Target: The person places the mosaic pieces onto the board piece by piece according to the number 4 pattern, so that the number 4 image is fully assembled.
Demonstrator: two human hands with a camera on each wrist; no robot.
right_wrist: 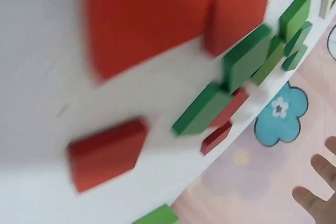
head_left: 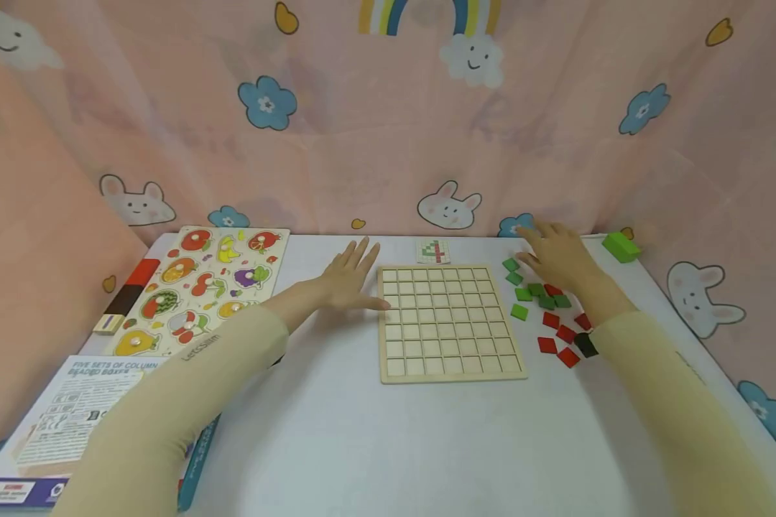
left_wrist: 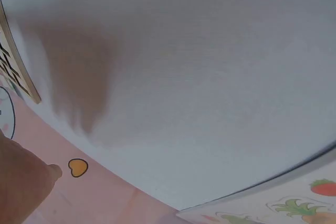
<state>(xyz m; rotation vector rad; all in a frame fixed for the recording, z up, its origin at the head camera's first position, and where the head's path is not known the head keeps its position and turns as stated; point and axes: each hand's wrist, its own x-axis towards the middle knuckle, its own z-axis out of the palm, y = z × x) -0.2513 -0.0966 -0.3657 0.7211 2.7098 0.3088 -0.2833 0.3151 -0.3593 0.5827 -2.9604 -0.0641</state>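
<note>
A wooden grid board [head_left: 449, 323] with bare square cells lies mid-table. My left hand [head_left: 350, 280] hovers by its left edge, fingers spread and thumb reaching toward the frame, holding nothing. Over the back right of the table is my right hand [head_left: 559, 257], its fingers apart and nothing in them. Below and beside it lie loose green tiles [head_left: 523, 294] and red tiles [head_left: 565, 333], which the right wrist view shows close up as thin square pieces [right_wrist: 107, 153]. A black tile [head_left: 585, 345] sits near the right sleeve. Behind the board rests a small pattern card [head_left: 433, 251] with green and red squares.
On the left lie a fruit puzzle board [head_left: 200, 287], a red, black and wood-coloured block stack [head_left: 128, 296] and a printed box [head_left: 71, 424]. A green block [head_left: 621, 247] stands at the back right corner. A patterned curtain [head_left: 362, 143] hangs behind the table.
</note>
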